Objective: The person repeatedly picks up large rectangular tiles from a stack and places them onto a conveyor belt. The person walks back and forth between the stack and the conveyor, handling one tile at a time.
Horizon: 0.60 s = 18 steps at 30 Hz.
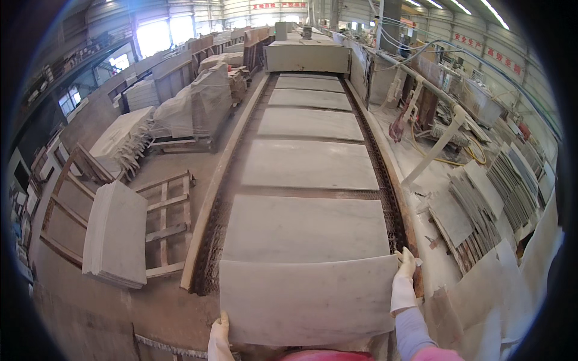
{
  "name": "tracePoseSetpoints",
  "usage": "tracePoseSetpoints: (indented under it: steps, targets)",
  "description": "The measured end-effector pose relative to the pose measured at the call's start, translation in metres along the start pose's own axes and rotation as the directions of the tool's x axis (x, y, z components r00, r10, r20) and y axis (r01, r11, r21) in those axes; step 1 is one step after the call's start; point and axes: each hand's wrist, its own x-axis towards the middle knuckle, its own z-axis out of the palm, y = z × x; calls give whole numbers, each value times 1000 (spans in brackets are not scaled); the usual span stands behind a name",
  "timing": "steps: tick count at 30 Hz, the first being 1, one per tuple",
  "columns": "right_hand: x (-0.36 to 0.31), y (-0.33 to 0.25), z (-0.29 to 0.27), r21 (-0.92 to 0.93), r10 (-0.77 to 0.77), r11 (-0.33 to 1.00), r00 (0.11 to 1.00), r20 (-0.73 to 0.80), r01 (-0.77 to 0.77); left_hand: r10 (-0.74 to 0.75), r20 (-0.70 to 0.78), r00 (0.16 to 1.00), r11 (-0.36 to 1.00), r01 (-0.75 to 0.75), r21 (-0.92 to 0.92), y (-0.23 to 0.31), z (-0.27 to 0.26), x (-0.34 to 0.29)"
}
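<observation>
A pale grey-white stone slab (307, 301) is tilted up at the near end of a long conveyor, between my two hands. My left hand (220, 331), in a white glove, grips its lower left edge with the thumb on the front face; the other fingers are hidden behind it. At the slab's upper right corner my right hand (407, 265), gloved too, is closed on the edge. Just beyond lies another flat slab (306, 227), whose near edge the held one overlaps in view. Several more slabs (309, 163) rest in a row farther up the conveyor.
Raised rails (232, 162) flank the conveyor, which runs under a box-like machine housing (308, 59). To the left, a slab stack (117, 231) leans on a wooden frame (165, 222). Right of the conveyor are a slanted pipe (435, 144) and leaning slabs (469, 216).
</observation>
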Motion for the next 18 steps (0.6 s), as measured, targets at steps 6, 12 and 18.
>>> tracePoseSetpoints:
  steps: [6,12,18]
  targets:
    - [-64,-26,-56,-176,-117,978,993,-31,110,82,-46,996,996,-84,-30,-6,2,-1]
    - [-119,-22,-119,-863,129,489,989,-73,-127,224,-56,973,957,-208,203,-6,0,16]
    - [-82,52,-150,-732,383,658,915,123,-177,224,6,974,920,-214,328,-5,-4,29]
